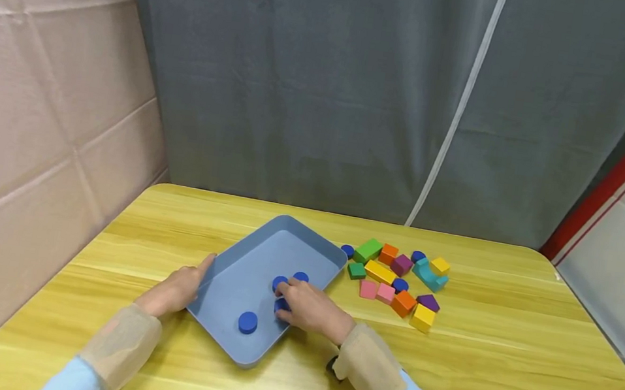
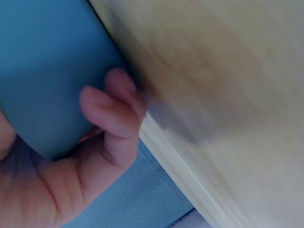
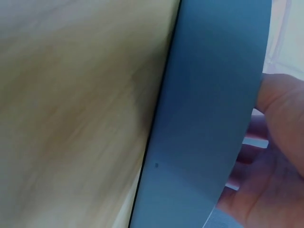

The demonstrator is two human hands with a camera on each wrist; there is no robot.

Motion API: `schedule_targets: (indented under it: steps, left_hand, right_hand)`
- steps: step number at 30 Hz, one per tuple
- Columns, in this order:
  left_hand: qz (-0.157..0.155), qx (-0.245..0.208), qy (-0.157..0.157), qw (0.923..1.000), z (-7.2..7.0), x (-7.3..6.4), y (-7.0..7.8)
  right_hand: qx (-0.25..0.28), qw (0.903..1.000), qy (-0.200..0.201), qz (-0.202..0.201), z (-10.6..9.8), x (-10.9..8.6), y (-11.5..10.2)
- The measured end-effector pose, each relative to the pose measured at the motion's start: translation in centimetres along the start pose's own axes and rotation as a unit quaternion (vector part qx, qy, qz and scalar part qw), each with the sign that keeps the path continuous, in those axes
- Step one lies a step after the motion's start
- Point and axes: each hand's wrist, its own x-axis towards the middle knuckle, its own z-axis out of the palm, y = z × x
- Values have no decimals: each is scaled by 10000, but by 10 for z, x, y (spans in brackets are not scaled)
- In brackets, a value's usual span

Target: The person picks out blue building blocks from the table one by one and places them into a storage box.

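A blue-grey rectangular tray (image 1: 245, 258) lies slanted on the table, holding several round dark-blue blocks. My left hand (image 1: 178, 288) grips its left side, and in the left wrist view curled fingertips (image 2: 102, 102) press on the outer wall. Over the tray's right side, my right hand (image 1: 309, 308) pinches a blue round block (image 1: 281, 307) between thumb and fingers. Two more blue blocks lie just beyond those fingers, and another blue block (image 1: 247, 323) sits nearer the front corner. In the right wrist view the tray wall (image 3: 204, 109) hides the fingertips of the right hand (image 3: 270, 156).
Right of the tray, a loose group of coloured blocks lies on the wooden table (image 1: 493, 350): a green block (image 1: 368, 250), a teal arch (image 1: 430, 275), a yellow block (image 1: 423, 317) and others. A grey curtain (image 1: 314, 90) hangs behind the table's far edge.
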Motion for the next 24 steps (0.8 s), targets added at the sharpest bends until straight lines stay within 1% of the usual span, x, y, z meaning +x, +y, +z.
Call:
schedule_targets:
  steps: [10, 15, 19, 24]
  left_hand:
    - [102, 75, 92, 9999, 0, 0, -1]
    - [184, 98, 140, 9997, 0, 0, -1]
    - [186, 130, 171, 9996, 1, 0, -2]
    - [156, 131, 133, 9997, 1, 0, -1]
  right_hand:
    - [-59, 9990, 369, -245, -1, -4, 2]
    - [59, 9974, 613, -366, -3, -7, 5]
    - [173, 9947, 916, -431, -6, -9, 10]
    - [439, 9915, 1169, -371, -12, -12, 14]
